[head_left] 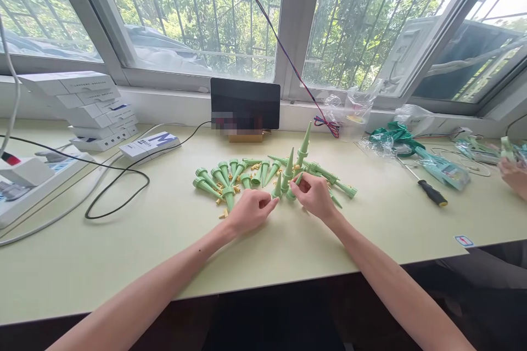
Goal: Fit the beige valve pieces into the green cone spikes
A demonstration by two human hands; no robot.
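Note:
My right hand (315, 196) pinches a green plastic watering spike (299, 179) near its pointed end, its thumb and fingers pressed together. My left hand (252, 209) is closed, with curled fingers and the thumb tip beside the base of an upright green spike (278, 185); whether it grips anything is hidden. Just behind my hands, a taller spike (289, 167) and another one (304, 143) stand point up. Several spikes (208, 176) lie fanned out at the left, and more (329, 173) lie at the right. Small yellow plastic valves (223, 214) are scattered among them.
A dark tablet (245, 103) leans on a stand before the window. White boxes (94, 109) and a power strip (37, 181) with cables are at left. A screwdriver (431, 192) and plastic bags (442, 167) lie at right, near another person's hand (514, 175).

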